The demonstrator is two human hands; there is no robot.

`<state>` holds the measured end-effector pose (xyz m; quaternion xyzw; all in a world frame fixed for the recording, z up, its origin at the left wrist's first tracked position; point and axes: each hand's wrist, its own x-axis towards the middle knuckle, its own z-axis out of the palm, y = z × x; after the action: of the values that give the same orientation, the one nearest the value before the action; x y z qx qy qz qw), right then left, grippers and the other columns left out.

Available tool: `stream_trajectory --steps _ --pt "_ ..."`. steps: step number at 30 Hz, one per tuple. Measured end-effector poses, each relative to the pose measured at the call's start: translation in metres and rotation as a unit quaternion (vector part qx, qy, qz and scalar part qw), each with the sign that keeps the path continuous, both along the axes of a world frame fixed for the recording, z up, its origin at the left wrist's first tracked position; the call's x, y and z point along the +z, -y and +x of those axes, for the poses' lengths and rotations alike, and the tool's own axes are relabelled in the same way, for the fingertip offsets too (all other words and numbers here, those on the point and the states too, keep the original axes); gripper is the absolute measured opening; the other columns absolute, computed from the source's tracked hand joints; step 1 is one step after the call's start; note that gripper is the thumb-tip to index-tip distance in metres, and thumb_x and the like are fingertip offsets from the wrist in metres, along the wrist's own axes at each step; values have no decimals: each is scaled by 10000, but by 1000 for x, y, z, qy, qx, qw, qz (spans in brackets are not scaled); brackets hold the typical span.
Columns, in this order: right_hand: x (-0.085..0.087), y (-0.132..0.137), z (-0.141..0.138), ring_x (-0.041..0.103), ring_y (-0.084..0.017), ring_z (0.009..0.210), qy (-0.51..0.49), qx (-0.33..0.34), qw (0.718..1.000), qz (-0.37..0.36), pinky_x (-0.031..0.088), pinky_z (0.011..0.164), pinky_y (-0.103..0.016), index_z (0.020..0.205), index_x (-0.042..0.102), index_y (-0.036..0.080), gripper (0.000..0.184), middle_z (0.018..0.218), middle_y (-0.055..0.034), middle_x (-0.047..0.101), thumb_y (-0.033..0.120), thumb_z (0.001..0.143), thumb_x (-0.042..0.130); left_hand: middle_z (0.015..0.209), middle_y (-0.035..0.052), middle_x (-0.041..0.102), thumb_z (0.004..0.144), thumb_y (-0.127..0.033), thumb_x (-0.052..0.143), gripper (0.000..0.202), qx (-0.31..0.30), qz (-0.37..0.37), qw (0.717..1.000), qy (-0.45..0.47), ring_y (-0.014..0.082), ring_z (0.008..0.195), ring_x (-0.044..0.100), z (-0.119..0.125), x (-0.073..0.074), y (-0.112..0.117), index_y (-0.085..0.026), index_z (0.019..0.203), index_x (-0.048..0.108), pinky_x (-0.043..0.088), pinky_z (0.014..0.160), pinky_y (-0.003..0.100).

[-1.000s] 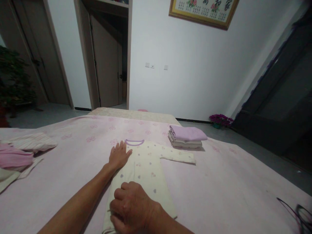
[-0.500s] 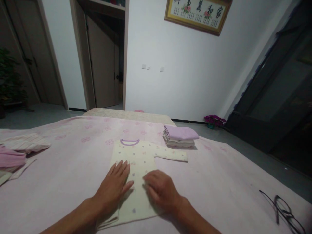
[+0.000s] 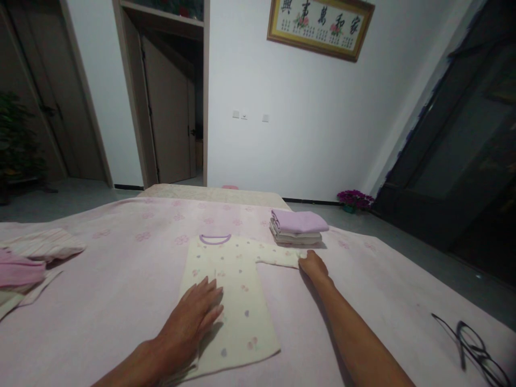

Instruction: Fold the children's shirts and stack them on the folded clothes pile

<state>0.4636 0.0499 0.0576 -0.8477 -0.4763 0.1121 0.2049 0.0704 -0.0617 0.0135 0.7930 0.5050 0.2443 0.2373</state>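
The little shirt [image 3: 229,290] is held flat on the bed [image 3: 121,279] by the open left hand [image 3: 193,317], the sleeve end [image 3: 288,259] is touched by the right hand [image 3: 314,267] (its grip cannot be told), and a pinch seems needed for the sleeve to be folded in.

A gold-framed wall hanging [image 3: 320,27] is showing 5 large black Chinese characters, left to right 興事萬和家; smaller rows beneath are proving unreadable.
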Motion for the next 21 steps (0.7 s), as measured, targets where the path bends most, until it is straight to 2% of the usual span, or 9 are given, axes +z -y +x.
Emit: stream_trajectory --steps 2,4,8,10,12,14,17,19,21 --pt "8 -7 -10 636 -336 1139 -39 22 999 19 493 934 -418 1315 603 79 499 1216 -228 658 191 830 580 1527 66 517 932 -561 515 507 23 -43 991 126 288 1463 403 7 9 -6 -322 1362 639 269 1233 490" --pt "17 -10 -35 646 -294 1123 -76 61 994 51 514 908 -370 1357 575 106 519 1221 -184 670 222 851 583 1495 90 553 904 -553 581 509 33 -102 963 247 280 1415 474 20 24 -13 -310 1347 641 330 1204 463" --pt "28 1 -114 700 -187 923 -180 187 961 97 562 708 -266 1436 508 223 574 1139 -60 701 333 879 592 1515 134 524 890 -517 637 547 42 -207 870 446 262 1355 544 50 49 -36 -275 1378 579 477 1087 419" --pt "28 11 -144 707 -200 911 -337 336 873 110 575 683 -289 1445 498 210 606 1162 -79 691 398 880 609 1425 133 604 892 -466 662 466 90 -267 803 525 245 1209 656 59 51 -50 -266 1310 608 557 981 382" --pt "24 19 -155 710 -212 926 -386 393 827 117 582 726 -322 1355 586 190 501 1157 -91 701 421 911 566 1216 121 708 870 -371 715 374 165 -320 740 568 208 956 741 63 47 -63 -223 1205 639 609 860 344" --pt "16 23 -145 698 -226 993 -321 372 857 152 572 828 -361 1240 665 173 384 1149 -102 715 356 943 505 1003 85 728 856 -254 731 293 237 -344 703 575 154 736 729 62 38 -74 -182 1123 634 623 754 297" --pt "-5 28 -111 618 -248 1188 -78 315 924 201 475 1044 -408 1227 686 177 364 1246 -118 691 200 938 466 843 48 687 896 -160 650 166 290 -342 690 568 117 577 671 58 29 -87 -157 1057 609 614 636 259" --pt "-20 34 -90 575 -257 1257 54 315 931 175 418 1110 -424 1283 662 182 402 1313 -125 663 154 935 462 816 47 680 931 -163 590 94 297 -329 688 575 119 556 665 55 31 -94 -152 1023 608 612 598 261" --pt "-31 41 -80 540 -257 1310 124 340 921 140 384 1143 -434 1338 628 188 427 1365 -122 636 149 954 447 854 51 694 953 -176 553 81 283 -295 693 593 115 598 682 51 40 -99 -157 1001 616 617 614 250"
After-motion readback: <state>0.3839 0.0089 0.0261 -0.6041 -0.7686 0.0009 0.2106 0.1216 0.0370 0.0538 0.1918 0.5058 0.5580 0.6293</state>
